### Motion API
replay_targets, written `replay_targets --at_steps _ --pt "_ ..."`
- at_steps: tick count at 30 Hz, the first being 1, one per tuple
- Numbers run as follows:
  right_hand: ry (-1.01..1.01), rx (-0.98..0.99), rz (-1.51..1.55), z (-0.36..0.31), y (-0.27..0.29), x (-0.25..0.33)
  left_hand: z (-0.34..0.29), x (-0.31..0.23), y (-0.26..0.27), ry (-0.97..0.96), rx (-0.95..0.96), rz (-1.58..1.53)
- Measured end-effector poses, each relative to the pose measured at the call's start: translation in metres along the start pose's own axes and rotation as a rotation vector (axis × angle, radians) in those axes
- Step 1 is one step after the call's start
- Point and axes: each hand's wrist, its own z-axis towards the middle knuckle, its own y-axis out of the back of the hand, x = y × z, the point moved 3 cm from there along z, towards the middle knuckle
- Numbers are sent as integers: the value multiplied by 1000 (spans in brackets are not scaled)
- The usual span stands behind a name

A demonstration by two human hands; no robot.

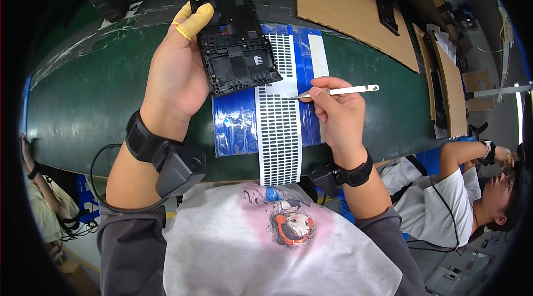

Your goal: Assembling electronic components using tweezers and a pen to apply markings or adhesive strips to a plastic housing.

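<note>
My left hand [175,82], with yellow finger covers on the thumb and a fingertip, grips a black plastic device housing [236,32] by its left edge. The housing is tilted up, its ribbed inner side showing, with a small white mark near the lower end. Pinched in my right hand [341,113] is a pair of white-handled tweezers [355,90]. Their fine tips meet the long white sheet of small black rectangular stickers [279,151]; whether they hold a sticker is too small to tell. Beneath the sheet lies a blue, film-covered board [233,132], partly hidden by the housing.
The green worktop [83,110] spreads around the board. A large cardboard sheet [344,7] lies at the back right, bearing another black part [387,10]. Cardboard pieces [448,85] stand farther right. A person in a white shirt [438,212] is at the right; another person's arm [41,185] shows at far left.
</note>
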Motion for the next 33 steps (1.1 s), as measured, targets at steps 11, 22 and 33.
replay_targets --at_steps 11,22,33 --pt "239 -40 212 0 11 53 -1 26 -18 72 126 -34" --pt "267 148 357 3 9 40 -19 56 -31 330 263 -149" --pt "288 156 426 7 12 37 -21 44 -28 238 244 -88"
